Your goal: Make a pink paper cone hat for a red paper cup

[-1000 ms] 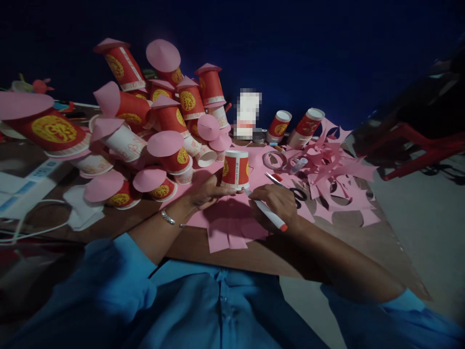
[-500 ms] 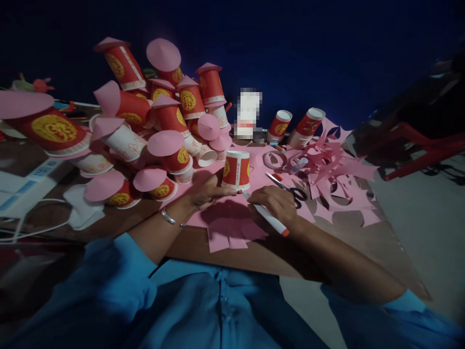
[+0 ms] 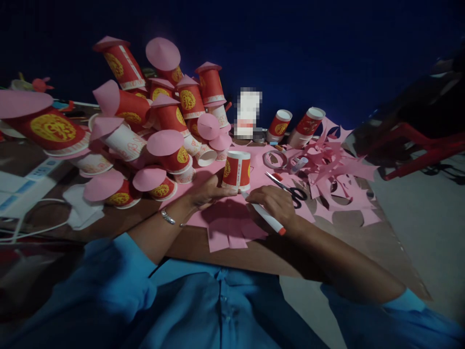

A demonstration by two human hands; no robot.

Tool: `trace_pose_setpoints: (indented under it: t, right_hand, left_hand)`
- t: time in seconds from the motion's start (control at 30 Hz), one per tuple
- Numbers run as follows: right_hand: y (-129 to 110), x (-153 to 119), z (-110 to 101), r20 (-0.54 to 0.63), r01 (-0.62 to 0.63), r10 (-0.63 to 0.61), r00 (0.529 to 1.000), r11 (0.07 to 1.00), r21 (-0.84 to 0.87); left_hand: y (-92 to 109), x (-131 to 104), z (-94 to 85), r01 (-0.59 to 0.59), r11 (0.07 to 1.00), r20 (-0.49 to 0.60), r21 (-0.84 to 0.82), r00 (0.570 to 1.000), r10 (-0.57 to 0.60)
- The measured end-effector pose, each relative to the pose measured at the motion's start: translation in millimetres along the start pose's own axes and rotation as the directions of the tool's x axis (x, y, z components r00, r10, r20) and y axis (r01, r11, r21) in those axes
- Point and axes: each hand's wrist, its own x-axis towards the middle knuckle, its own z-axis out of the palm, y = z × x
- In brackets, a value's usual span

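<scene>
Where both hands meet, one red-and-white paper cup (image 3: 238,169) stands with its narrow end up; listed by size, the surroundings are as follows.

Counter (image 3: 203,242), brown, beneath both hands. Cups with pink cones (image 3: 189,101), heaped beyond and to the left of the left hand, several leaning or lying over. Pink offcuts (image 3: 341,184), tangled, right of the right hand. Pink sheets (image 3: 221,237), overlapping, under and in front of the hands. Left hand (image 3: 207,191), forefinger extended along the cup's lower rim, steadying it. Right hand (image 3: 274,201), fingers closed on a white marker (image 3: 269,218) with a red end, slanted, its tip at the rim beside the left fingertips; actual contact cannot be told. Scissors (image 3: 298,194), black-handled, just beyond the right hand. Roll of tape (image 3: 275,167), clear, beyond them.

Risks, as judged: a skid of the tip off the narrow rim could mark the fingertip or pink sheets; heavy pressure against light support could tip or turn the cup; a leftward elbow knock could topple the leaning heap.
</scene>
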Motion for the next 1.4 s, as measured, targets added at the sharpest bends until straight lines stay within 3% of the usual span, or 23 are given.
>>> trace_pose_setpoints:
  t: [0.27, 0.6, 0.83, 1.4]
  right_hand:
    - [2.0, -1.8, -1.8, -0.004, -0.036, 0.036, 0.999, 0.999, 0.0]
    - [-0.6, 0.6, -1.5, 0.018, -0.026, 0.025, 1.0, 0.999, 0.022]
    - [-3.0, 3.8, -1.1, -0.039, -0.014, 0.014, 0.999, 1.0, 0.0]
    - [-3.4, 3.8, -1.7, -0.008, -0.016, 0.016, 1.0, 1.0, -0.001]
  left_hand:
    - [3.6, 0.6, 2.1, -0.012, 1.0, 0.041, -0.003, 0.999, 0.012]
    - [2.2, -0.7, 0.7, 0.003, 0.999, -0.023, 0.052, 1.0, -0.002]
    - [3.8, -1.1, 1.1, -0.006, 0.998, -0.013, 0.056, 1.0, 0.007]
    - [4.8, -1.0, 2.2, 0.013, 0.996, -0.026, 0.094, 1.0, -0.011]
